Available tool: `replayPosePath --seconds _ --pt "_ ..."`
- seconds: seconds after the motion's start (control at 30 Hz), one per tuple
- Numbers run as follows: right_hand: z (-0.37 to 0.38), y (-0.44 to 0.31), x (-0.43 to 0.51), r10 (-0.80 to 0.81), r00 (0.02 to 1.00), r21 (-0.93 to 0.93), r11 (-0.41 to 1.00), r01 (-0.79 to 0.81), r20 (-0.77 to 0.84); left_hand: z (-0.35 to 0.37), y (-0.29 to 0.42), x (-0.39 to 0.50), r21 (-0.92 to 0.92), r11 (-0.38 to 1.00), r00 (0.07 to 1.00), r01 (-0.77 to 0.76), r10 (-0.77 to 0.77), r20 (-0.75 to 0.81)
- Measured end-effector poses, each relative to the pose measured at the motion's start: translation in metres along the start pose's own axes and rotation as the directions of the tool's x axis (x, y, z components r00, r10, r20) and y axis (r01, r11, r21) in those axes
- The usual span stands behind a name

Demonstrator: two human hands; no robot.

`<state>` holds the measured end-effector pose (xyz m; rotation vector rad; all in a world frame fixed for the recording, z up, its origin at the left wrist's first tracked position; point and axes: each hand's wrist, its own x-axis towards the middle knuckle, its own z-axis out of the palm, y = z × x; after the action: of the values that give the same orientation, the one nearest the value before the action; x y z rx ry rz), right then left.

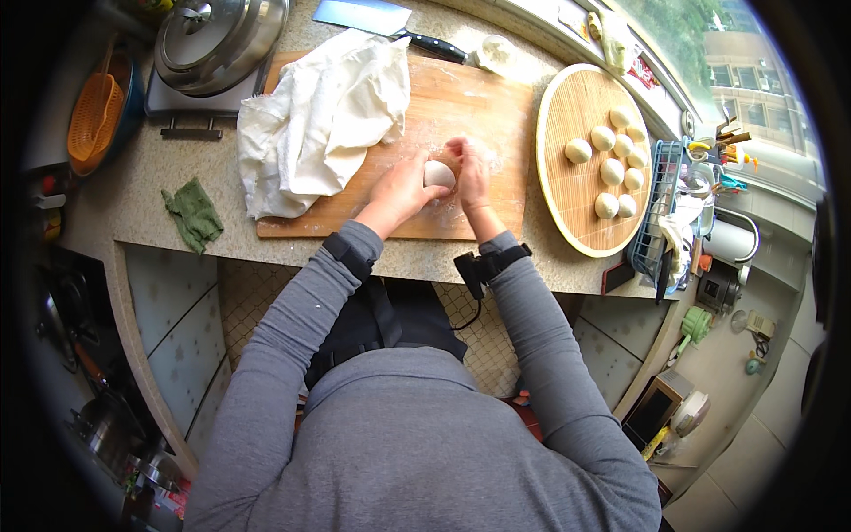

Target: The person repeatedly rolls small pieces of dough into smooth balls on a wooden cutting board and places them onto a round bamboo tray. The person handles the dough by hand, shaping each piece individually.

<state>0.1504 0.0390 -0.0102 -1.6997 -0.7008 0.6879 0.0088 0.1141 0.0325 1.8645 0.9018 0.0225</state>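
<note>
On a floured wooden board (465,100), my left hand (402,193) has its thumb and fingers around a smooth, pale dough ball (439,175). My right hand (473,176) is held upright just to the right of the ball, with a small gap between them. Its fingers are slightly blurred and nothing is in them. Crumpled white cloth (319,126) covers the board's left part. To the right, a round bamboo tray (565,193) carries several dough balls (611,171), smaller ones mostly on its right side.
Behind the board lie a cleaver (435,48) and a small bowl of flour (496,53). A lidded steel pot (213,46) stands at the back left, and a green rag (193,214) near the front edge. Right of the tray is a blue wire basket (655,219) of utensils.
</note>
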Motion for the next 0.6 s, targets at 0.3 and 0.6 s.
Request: replayPosePath --seconds 0.3,0.6 --pt "-0.031 0.024 -0.003 -0.201 0.958 -0.897 0.356 0.264 0.202 0.012 -0.013 -0.036 -0.103 0.993 0.969 0.065 -0.088 -0.232" --pt "0.015 -0.018 -0.037 -0.143 0.579 -0.538 0.247 0.806 0.802 0.002 -0.055 -0.062 -0.849 0.522 0.908 -0.089 -0.308 -0.284"
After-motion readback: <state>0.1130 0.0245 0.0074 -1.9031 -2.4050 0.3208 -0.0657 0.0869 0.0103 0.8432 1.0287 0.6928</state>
